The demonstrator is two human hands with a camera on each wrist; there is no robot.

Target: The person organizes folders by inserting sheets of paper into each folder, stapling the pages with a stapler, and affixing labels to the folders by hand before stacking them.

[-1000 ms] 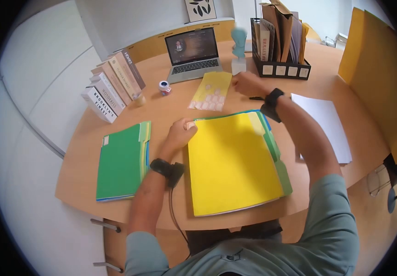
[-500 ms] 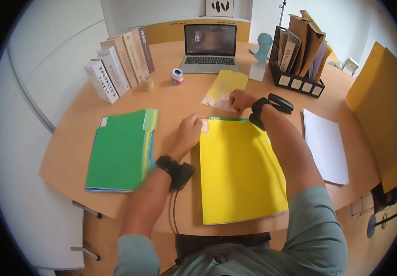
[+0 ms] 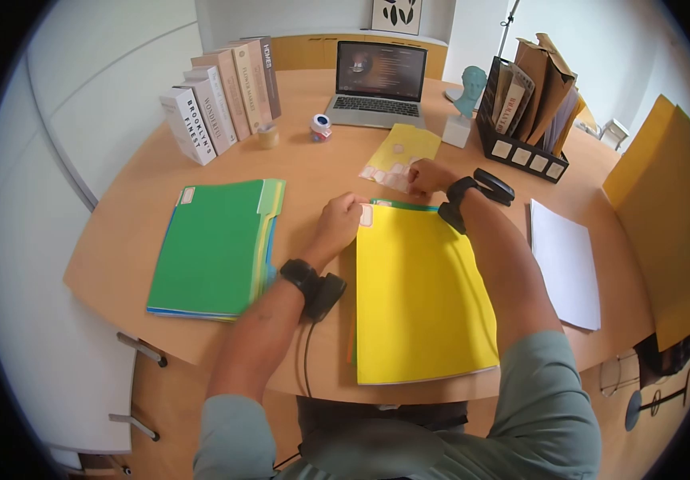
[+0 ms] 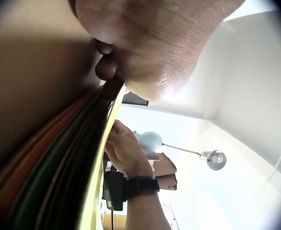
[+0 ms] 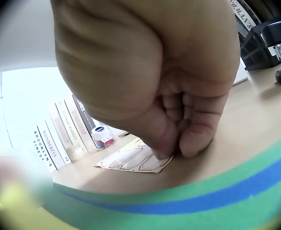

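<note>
From where I stand, the label sheet (image 3: 406, 146) lies on the desk (image 3: 305, 174) just beyond the yellow folder (image 3: 425, 296), its long axis running away toward the laptop (image 3: 379, 80), slanting rightward. The right hand (image 3: 431, 177) is the nearer, pinching the sheet's near right corner; the left hand (image 3: 339, 226) grips the folder's far left corner.

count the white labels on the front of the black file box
4, in one row: the leftmost label, the second label, the third label and the rightmost label, along the low front of the black file box.
</note>
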